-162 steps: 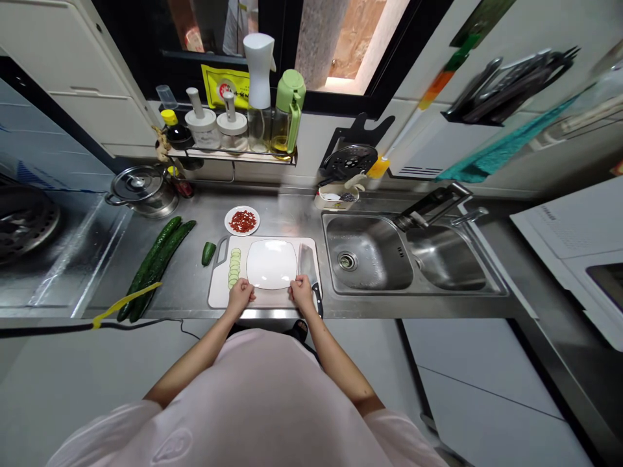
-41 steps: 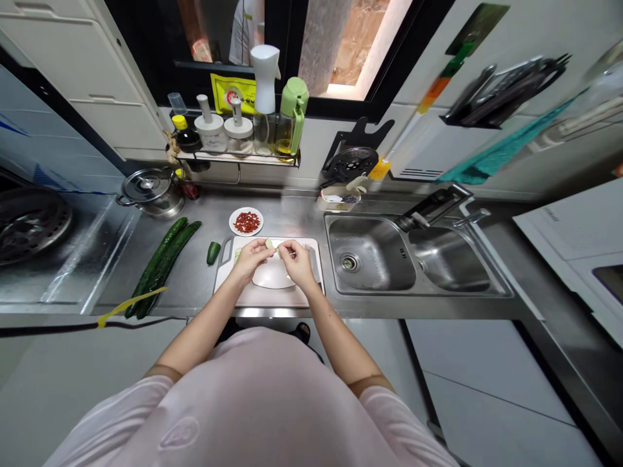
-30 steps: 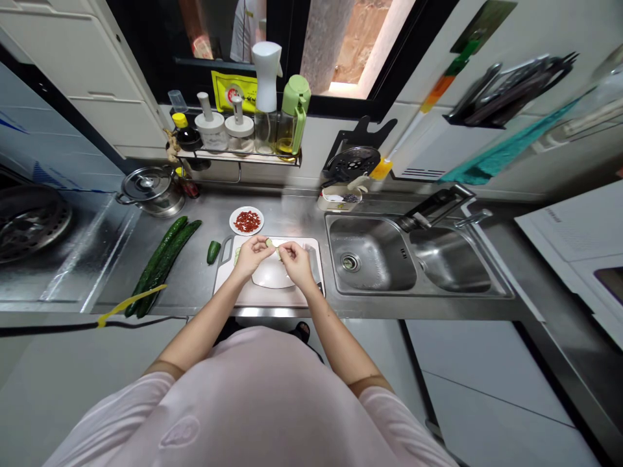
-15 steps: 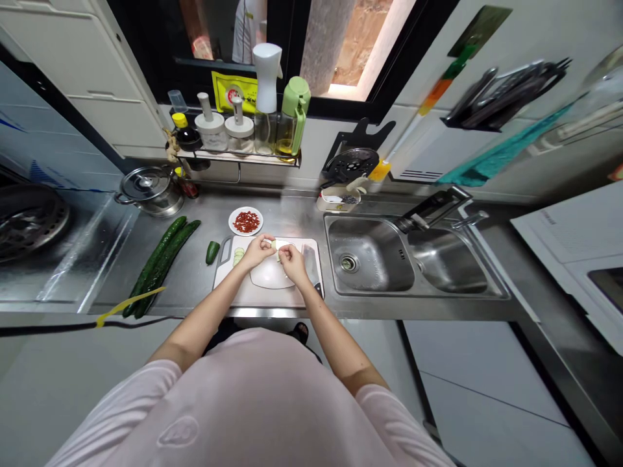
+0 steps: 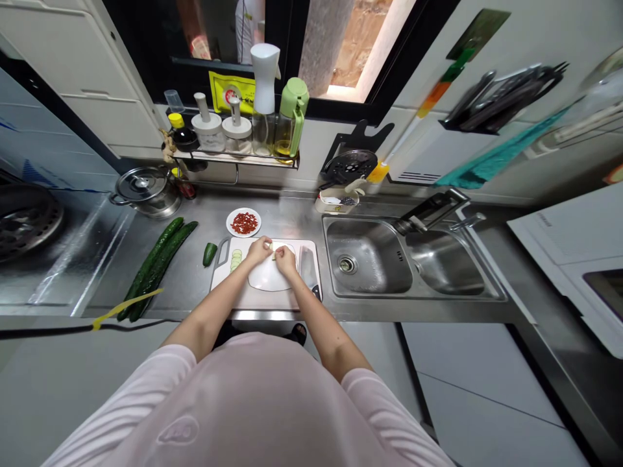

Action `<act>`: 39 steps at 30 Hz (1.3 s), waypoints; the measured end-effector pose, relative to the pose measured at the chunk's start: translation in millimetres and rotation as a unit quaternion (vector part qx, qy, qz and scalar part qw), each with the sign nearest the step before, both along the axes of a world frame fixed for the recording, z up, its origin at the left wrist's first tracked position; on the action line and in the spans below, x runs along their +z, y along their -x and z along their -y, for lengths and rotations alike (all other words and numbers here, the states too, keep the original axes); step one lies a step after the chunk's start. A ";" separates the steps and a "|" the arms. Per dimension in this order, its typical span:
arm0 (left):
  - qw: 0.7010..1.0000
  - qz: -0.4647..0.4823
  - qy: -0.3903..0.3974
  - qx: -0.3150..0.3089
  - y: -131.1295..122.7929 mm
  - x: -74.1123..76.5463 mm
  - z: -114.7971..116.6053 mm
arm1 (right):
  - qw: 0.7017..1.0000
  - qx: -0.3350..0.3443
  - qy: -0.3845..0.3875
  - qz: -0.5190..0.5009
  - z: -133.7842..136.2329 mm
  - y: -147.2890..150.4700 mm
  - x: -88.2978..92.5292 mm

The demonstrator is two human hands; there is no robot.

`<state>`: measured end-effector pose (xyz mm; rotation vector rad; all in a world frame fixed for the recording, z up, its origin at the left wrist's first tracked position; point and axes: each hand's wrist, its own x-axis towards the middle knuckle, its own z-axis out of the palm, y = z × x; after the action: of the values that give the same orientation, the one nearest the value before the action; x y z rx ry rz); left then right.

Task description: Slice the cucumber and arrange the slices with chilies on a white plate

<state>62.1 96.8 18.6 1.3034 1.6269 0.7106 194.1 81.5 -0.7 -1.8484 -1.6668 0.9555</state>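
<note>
Over a white plate (image 5: 270, 280) on the cutting board (image 5: 265, 301), both of my hands are closed in a pinch, close together. My left hand (image 5: 259, 250) has its fingertips on a pale green cucumber slice (image 5: 271, 247), partly hidden. My right hand (image 5: 286, 259) pinches a small piece with a dark green edge, which looks like cucumber slice too. A row of cucumber slices (image 5: 236, 258) lies on the board left of the plate. On the board's right side rests a kitchen knife (image 5: 307, 264), its black handle toward me. A cut cucumber end (image 5: 209, 254) sits left of the board.
Behind the board stands a small white plate of chopped red pieces (image 5: 244, 223). Two whole cucumbers (image 5: 158, 269) lie to the left, near a lidded pot (image 5: 148, 191). A double sink (image 5: 370, 256) is on the right. Bottles fill a wall rack (image 5: 238, 155).
My hands have lowered slightly toward the plate, and my right hand has shifted a little left. The pale slice between them now shows less.
</note>
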 end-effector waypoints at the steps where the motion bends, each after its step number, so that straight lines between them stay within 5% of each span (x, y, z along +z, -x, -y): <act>1: 0.999 -0.036 -0.018 -0.009 -0.3 -1.7 -1.3 | 1.000 0.001 0.000 0.006 -0.9 0.3 -1.7; 12: 0.976 -0.199 -0.070 -0.057 -2.2 -0.5 0.0 | 0.995 0.035 -0.019 0.087 -1.5 5.1 -3.3; 21: 0.966 -0.216 -0.118 -0.081 3.4 2.2 8.2 | 0.986 0.089 -0.023 0.139 9.9 6.8 12.3; 39: 0.958 -0.246 -0.117 -0.090 0.8 -5.9 6.4 | 0.965 0.137 -0.028 0.221 15.3 7.4 7.5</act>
<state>61.3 90.4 12.7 1.8890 1.8148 0.4992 186.8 66.2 6.8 -1.9256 -2.2372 0.6117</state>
